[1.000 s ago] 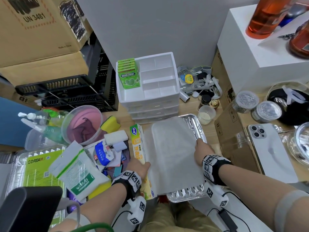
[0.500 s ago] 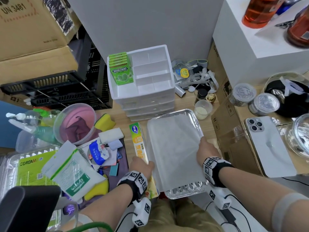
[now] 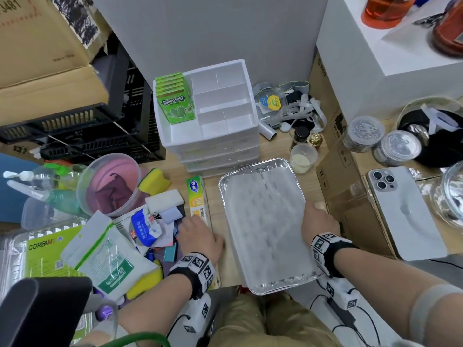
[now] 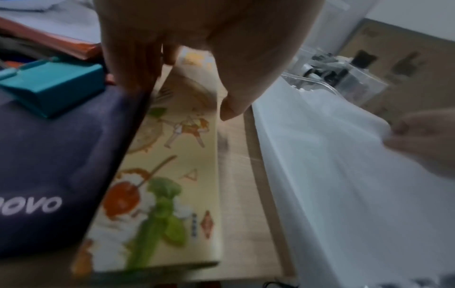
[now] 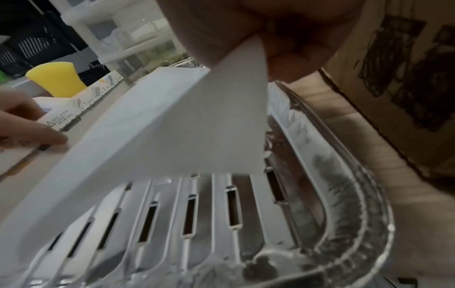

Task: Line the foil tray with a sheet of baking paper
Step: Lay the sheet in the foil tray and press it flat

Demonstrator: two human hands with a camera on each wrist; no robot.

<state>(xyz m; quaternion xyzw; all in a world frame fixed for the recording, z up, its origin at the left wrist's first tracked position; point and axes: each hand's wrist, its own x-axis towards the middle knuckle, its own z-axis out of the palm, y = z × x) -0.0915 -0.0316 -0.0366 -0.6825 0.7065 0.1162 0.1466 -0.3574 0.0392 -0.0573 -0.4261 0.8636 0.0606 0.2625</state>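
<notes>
There is one foil tray (image 3: 253,169) and one sheet of baking paper (image 3: 265,221). Two hands are in view, the left hand (image 3: 200,236) and the right hand (image 3: 319,221). I count one baking paper box (image 3: 196,196), one white drawer unit (image 3: 213,136), two yellow sponges (image 3: 154,182), one phone (image 3: 400,209) and two lidded jars (image 3: 363,132).
</notes>
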